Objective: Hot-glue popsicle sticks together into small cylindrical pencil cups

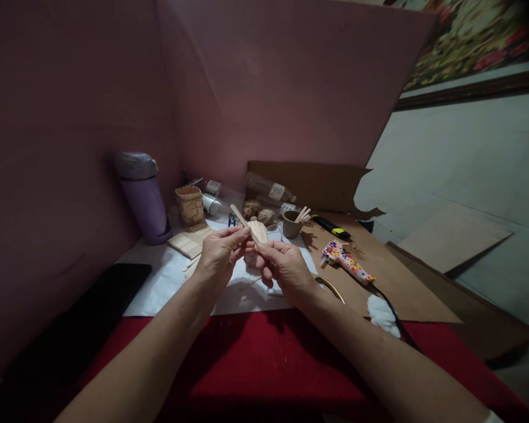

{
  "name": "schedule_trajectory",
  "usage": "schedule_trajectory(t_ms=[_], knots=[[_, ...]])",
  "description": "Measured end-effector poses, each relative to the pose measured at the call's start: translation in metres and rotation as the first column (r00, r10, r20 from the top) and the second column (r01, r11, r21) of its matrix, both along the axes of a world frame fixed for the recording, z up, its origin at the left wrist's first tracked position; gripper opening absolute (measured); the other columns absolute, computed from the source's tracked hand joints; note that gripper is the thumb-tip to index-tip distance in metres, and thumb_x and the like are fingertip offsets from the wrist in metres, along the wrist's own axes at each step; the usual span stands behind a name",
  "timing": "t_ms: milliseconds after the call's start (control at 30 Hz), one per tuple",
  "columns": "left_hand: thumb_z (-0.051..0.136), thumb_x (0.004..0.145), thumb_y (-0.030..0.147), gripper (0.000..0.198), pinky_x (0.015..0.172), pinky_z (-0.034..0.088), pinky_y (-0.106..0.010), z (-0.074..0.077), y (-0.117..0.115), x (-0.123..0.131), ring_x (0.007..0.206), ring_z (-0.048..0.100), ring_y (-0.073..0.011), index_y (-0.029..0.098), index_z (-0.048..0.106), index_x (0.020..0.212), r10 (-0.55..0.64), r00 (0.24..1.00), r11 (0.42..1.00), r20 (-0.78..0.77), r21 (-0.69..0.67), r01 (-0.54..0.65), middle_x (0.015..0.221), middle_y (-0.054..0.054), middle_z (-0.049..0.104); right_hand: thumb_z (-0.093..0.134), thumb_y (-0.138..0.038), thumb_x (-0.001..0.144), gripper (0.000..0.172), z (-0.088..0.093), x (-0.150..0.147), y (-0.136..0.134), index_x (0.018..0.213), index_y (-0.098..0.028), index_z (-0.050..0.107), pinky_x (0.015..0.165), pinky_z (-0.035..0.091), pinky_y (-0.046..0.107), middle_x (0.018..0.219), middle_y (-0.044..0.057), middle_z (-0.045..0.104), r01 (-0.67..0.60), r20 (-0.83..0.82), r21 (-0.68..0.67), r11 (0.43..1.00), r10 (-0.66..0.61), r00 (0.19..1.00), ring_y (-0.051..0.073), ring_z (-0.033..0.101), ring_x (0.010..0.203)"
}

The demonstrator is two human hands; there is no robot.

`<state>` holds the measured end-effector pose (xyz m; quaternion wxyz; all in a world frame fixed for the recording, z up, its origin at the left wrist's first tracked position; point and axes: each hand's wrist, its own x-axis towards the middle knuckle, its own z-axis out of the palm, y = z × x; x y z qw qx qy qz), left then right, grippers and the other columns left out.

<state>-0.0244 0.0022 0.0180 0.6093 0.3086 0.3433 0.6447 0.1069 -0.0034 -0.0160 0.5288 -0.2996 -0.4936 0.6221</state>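
Note:
A wooden craft stick (pixel 238 215) is held slantwise between both hands, above the white sheet. My left hand (pixel 220 252) pinches it from the left with thumb and fingers. On its lower end, my right hand (pixel 286 267) is closed in a similar pinch. Just behind the fingertips shows a row of craft sticks (pixel 259 230) side by side; whether it rests on something or is held is hidden. Left of my left hand lies a flat panel of craft sticks (pixel 186 242), with loose sticks (pixel 191 265) near it.
A purple tumbler (pixel 143 200) and a small woven-looking basket (pixel 189 204) stand at the left. Plastic bottles (pixel 264 183) and twine balls (pixel 265 217) lie behind, near a cup (pixel 291 225) of sticks. Rightward are a box cutter (pixel 331 227), a flower-patterned glue gun (pixel 346 262) and tape roll (pixel 330 286).

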Motion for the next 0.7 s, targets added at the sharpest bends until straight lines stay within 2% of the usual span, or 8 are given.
schedule_trajectory(t_ms=[200, 467, 700], knots=[[0.077, 0.065, 0.003, 0.011, 0.047, 0.049, -0.02, -0.0008, 0.0006, -0.0004, 0.046, 0.06, -0.011, 0.006, 0.066, 0.066, 0.014, 1.0, 1.0, -0.012, -0.013, -0.014, 0.054, -0.005, 0.064, 0.077, -0.039, 0.071, 0.028, 0.0033, -0.0008, -0.0025, 0.072, -0.013, 0.067, 0.03, 0.034, 0.018, 0.054, -0.002, 0.062, -0.019, -0.009, -0.056, 0.998, 0.019, 1.0, 0.005, 0.043, 0.034], [0.074, 0.067, 0.003, 0.01, 0.048, 0.051, -0.019, -0.0053, 0.002, -0.003, 0.045, 0.06, -0.0111, 0.006, 0.065, 0.062, 0.006, 0.998, 0.998, -0.055, -0.068, -0.01, 0.053, -0.006, 0.063, 0.076, -0.031, 0.07, 0.021, 0.0078, 0.0005, -0.0071, 0.073, -0.013, 0.066, 0.032, 0.031, 0.018, 0.051, -0.005, 0.059, -0.107, -0.076, -0.2, 0.974, 0.093, 0.993, 0.003, 0.038, 0.034], [0.073, 0.068, 0.005, 0.008, 0.049, 0.053, -0.019, -0.0086, 0.0015, -0.0041, 0.046, 0.061, -0.0112, 0.006, 0.067, 0.062, -0.015, 0.998, 0.996, -0.067, -0.094, 0.008, 0.055, -0.008, 0.065, 0.076, -0.031, 0.067, 0.021, 0.0079, 0.0004, -0.0068, 0.068, -0.014, 0.064, 0.031, 0.03, 0.018, 0.051, -0.005, 0.059, -0.078, -0.061, -0.201, 0.976, 0.067, 0.996, 0.004, 0.038, 0.034]])
